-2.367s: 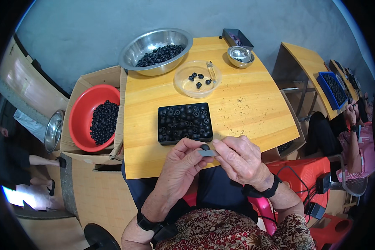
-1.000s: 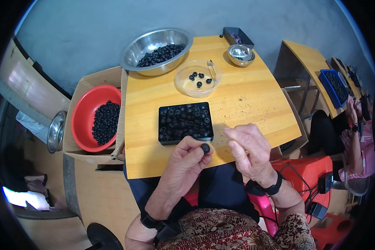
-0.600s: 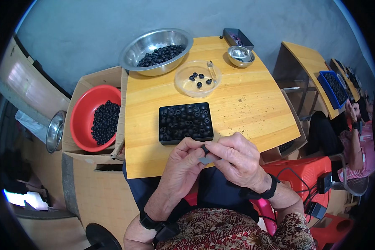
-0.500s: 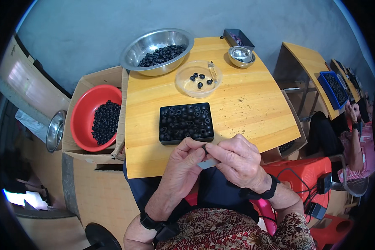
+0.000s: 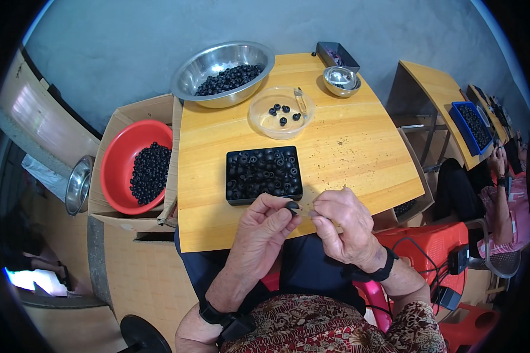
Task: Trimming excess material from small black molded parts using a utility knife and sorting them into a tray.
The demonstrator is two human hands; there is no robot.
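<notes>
Near the table's front edge, my left hand [image 5: 258, 232] pinches a small round black rubber-like part [image 5: 292, 206] between thumb and fingers. Close to its right, my right hand [image 5: 346, 226] is closed on a thin, pale blade-like piece [image 5: 304, 213], whose tip points toward the part. Most of that piece is hidden by my fingers. Just beyond my hands lies a black rectangular tray [image 5: 228, 176] filled with several similar black parts. Behind it, a clear round plastic tub [image 5: 259, 125] holds several loose parts and a small slim tool [image 5: 301, 101] against its wall.
At the back left stands a steel basin [image 5: 185, 88] of black parts. A red basin [image 5: 113, 182] sits in a cardboard box [image 5: 123, 115] left of the table. Small metal bowls [image 5: 343, 89] and a dark box [image 5: 350, 57] stand back right. Another person [image 5: 509, 206] works at the far right.
My right hand has moved slightly right, away from the left, and the pale piece has turned. The black part shows more fully in my left fingers.
</notes>
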